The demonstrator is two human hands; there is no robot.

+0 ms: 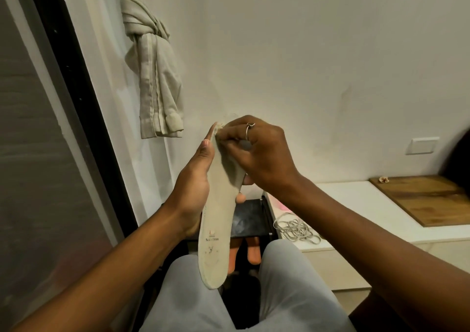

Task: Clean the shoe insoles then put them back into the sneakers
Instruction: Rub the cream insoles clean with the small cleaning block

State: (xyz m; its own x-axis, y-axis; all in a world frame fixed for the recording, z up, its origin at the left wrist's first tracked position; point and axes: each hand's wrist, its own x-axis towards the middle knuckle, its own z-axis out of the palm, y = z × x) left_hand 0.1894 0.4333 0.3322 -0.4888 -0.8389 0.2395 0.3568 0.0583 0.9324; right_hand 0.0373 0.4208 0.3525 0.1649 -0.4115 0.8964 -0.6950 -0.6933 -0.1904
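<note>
A long beige insole [216,232] stands nearly upright in front of me, heel end down over my lap, with small printed marks near the heel. My left hand [194,181] grips it from the left side, thumb along its edge and fingertips showing behind its right edge. My right hand [256,151], wearing a ring, pinches a small pale wipe or cloth [241,144] against the toe end of the insole. No sneakers are in view.
Two orange slippers [251,251] lie on the floor below a small black stand [248,221]. A white low cabinet [356,204] on the right carries a coiled grey cable [296,228] and a wooden board [432,197]. A knotted curtain [152,64] hangs left.
</note>
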